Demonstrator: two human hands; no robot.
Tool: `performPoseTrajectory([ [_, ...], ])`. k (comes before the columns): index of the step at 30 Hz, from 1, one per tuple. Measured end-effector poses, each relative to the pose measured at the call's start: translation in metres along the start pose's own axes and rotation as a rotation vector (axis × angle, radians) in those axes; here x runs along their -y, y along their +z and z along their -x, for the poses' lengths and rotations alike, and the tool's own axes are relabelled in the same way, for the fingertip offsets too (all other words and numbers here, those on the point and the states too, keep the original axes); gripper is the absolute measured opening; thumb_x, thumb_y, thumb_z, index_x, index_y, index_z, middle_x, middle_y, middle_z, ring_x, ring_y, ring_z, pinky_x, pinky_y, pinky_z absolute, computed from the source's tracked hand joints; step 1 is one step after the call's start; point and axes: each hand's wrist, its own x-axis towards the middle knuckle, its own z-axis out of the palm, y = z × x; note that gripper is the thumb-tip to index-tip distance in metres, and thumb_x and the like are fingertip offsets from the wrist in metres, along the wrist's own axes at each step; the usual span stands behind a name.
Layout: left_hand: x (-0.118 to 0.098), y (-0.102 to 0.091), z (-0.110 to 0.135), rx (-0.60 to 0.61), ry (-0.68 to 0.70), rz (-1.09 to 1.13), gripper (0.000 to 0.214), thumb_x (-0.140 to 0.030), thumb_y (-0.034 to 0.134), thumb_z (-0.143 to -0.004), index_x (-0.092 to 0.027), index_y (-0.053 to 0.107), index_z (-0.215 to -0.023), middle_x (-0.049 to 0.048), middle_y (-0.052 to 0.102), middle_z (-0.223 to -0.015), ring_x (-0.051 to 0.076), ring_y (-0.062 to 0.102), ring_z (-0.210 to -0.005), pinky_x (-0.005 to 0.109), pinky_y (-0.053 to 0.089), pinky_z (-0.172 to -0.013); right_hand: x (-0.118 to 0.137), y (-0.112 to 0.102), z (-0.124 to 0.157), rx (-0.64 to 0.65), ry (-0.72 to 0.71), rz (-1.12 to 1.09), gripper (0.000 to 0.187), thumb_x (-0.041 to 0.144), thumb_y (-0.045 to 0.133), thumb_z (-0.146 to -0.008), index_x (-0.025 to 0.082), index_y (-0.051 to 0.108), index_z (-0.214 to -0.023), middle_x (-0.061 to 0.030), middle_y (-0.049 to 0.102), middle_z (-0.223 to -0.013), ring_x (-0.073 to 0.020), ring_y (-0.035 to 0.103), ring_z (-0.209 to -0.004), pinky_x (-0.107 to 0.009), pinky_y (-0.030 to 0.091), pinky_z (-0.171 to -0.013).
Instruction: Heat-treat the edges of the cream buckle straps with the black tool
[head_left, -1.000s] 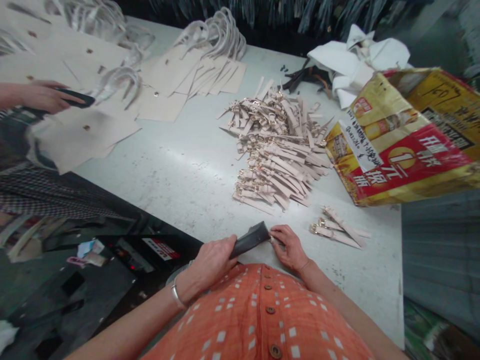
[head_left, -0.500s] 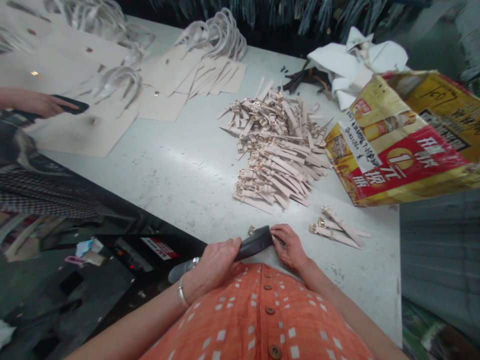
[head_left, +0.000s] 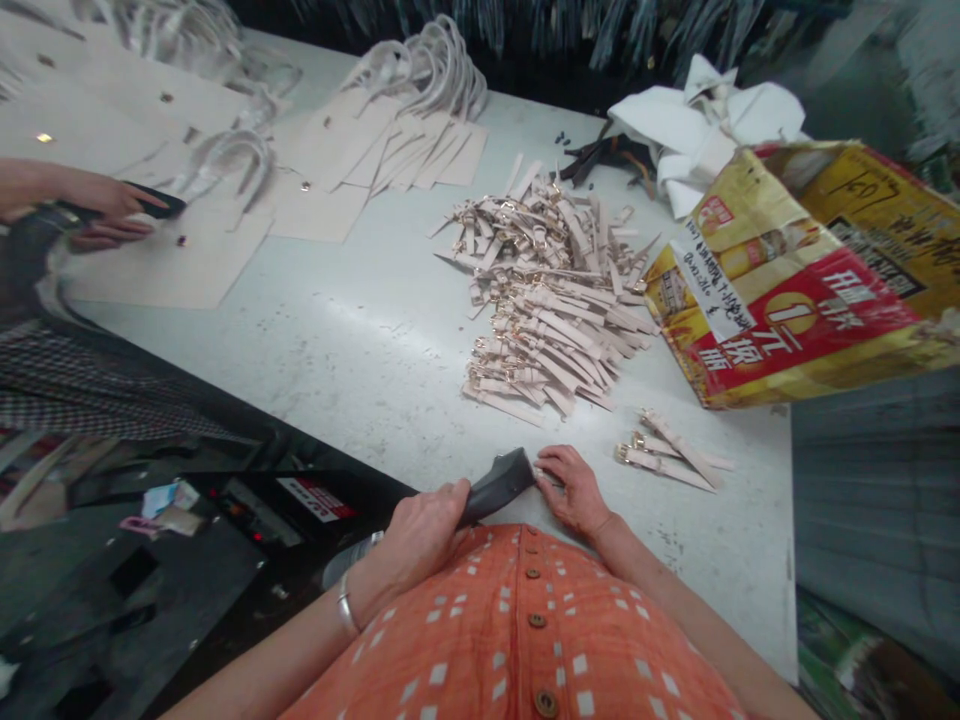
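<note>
gripping one dark tool (head_left: 501,484) by its handle, the left hand (head_left: 421,525) is closed tight around it at the near edge of the table (head_left: 360,340), just in front of the orange shirt (head_left: 525,640); one silver bracelet (head_left: 343,612) sits on that wrist. the tool's wide head points right and far, and its tip touches the fingertips of the right hand (head_left: 571,492). this hand lies palm down on the table with the fingers bent; i cannot tell whether they pinch anything, as what is under them is hidden

just right of the right hand lies a small group of straps (head_left: 667,455), about four, pale beige with gold buckles, some crossing each other. farther off, in the middle of the table, one big heap of straps (head_left: 551,290) of the same kind is piled too thick to count. right of the heap stands one cardboard box (head_left: 795,285), yellow and red, tipped on its side with its mouth to the right. one bundle of white cloth (head_left: 705,115) lies at the far right

at the far left, flat beige panels (head_left: 172,265) with looped handles overlap in several stacks. one co-worker's hand (head_left: 94,205) rests on them at the left edge, closed on a second dark tool (head_left: 157,202)
</note>
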Motion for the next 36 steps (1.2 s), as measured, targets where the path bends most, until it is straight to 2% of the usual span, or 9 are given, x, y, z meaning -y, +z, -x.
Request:
performPoseTrajectory([
  [3, -0.003, -0.002, -0.006, -0.038, 0.005, 0.028, 0.017, -0.029, 0.045, -0.08, -0.021, 0.047, -0.095, 0.0058, 0.066, -0.086, 0.022, 0.064, -0.081, 0.028, 0.041, -0.062, 0.001, 0.0, -0.001, -0.009, 0.006, -0.007, 0.021, 0.019, 0.053, -0.08, 0.02, 0.06, -0.099, -0.0088, 0.059, -0.099, -0.0212, 0.052, -0.094, -0.038, 0.046, -0.082],
  [7, 0.007, -0.005, -0.009, -0.084, -0.053, 0.034, 0.017, -0.034, 0.045, -0.081, -0.021, 0.048, -0.092, 0.0063, 0.067, -0.082, 0.023, 0.064, -0.077, 0.028, 0.041, -0.062, 0.007, -0.001, -0.004, -0.005, 0.031, 0.02, 0.019, 0.018, 0.054, -0.075, 0.019, 0.059, -0.094, -0.0078, 0.059, -0.095, -0.0201, 0.052, -0.09, -0.034, 0.044, -0.08],
  [11, 0.019, -0.007, -0.002, -0.118, -0.119, 0.067, 0.019, -0.037, 0.044, -0.082, -0.022, 0.048, -0.092, 0.0051, 0.066, -0.078, 0.023, 0.065, -0.075, 0.027, 0.041, -0.06, 0.016, -0.001, -0.007, 0.022, 0.045, 0.179, 0.012, 0.013, 0.051, -0.073, 0.019, 0.057, -0.082, -0.0049, 0.058, -0.079, -0.0185, 0.05, -0.078, -0.032, 0.039, -0.073],
  [14, 0.022, -0.008, 0.007, -0.097, -0.131, 0.094, 0.022, -0.039, 0.044, -0.082, -0.022, 0.048, -0.095, 0.0048, 0.066, -0.078, 0.022, 0.064, -0.076, 0.026, 0.041, -0.061, 0.019, -0.002, -0.003, 0.019, 0.04, 0.266, 0.01, 0.012, 0.049, -0.075, 0.018, 0.056, -0.077, -0.0052, 0.058, -0.077, -0.0188, 0.049, -0.078, -0.033, 0.037, -0.072],
  [20, 0.025, 0.0, 0.022, 0.0, -0.074, 0.106, 0.022, -0.039, 0.042, -0.084, -0.021, 0.05, -0.093, 0.0055, 0.065, -0.081, 0.02, 0.063, -0.075, 0.026, 0.042, -0.062, 0.017, -0.003, 0.014, 0.033, -0.055, 0.129, 0.01, 0.017, 0.049, -0.083, 0.02, 0.059, -0.085, -0.0071, 0.059, -0.092, -0.0197, 0.049, -0.087, -0.035, 0.041, -0.076],
  [24, 0.029, 0.006, 0.026, 0.062, -0.076, 0.09, 0.02, -0.036, 0.042, -0.083, -0.021, 0.05, -0.094, 0.0055, 0.065, -0.083, 0.02, 0.064, -0.076, 0.026, 0.042, -0.062, 0.016, -0.002, 0.016, 0.014, -0.074, 0.054, 0.009, 0.021, 0.05, -0.084, 0.021, 0.06, -0.086, -0.0071, 0.059, -0.094, -0.0199, 0.05, -0.087, -0.037, 0.043, -0.076],
  [28, 0.028, 0.006, 0.024, 0.049, -0.05, 0.072, 0.02, -0.035, 0.043, -0.083, -0.022, 0.05, -0.095, 0.0058, 0.066, -0.086, 0.02, 0.063, -0.078, 0.027, 0.042, -0.063, 0.015, -0.001, 0.011, 0.048, -0.046, 0.093, 0.008, 0.026, 0.053, -0.085, 0.021, 0.059, -0.083, -0.0062, 0.06, -0.086, -0.0206, 0.05, -0.085, -0.038, 0.041, -0.077],
  [36, 0.027, 0.001, 0.013, -0.021, 0.025, 0.024, 0.024, -0.035, 0.043, -0.084, -0.02, 0.048, -0.102, 0.0076, 0.066, -0.089, 0.023, 0.063, -0.084, 0.031, 0.044, -0.07, 0.021, 0.001, 0.003, 0.113, -0.033, 0.175, 0.019, 0.017, 0.05, -0.084, 0.021, 0.062, -0.098, -0.0063, 0.059, -0.089, -0.0207, 0.048, -0.088, -0.037, 0.036, -0.077],
])
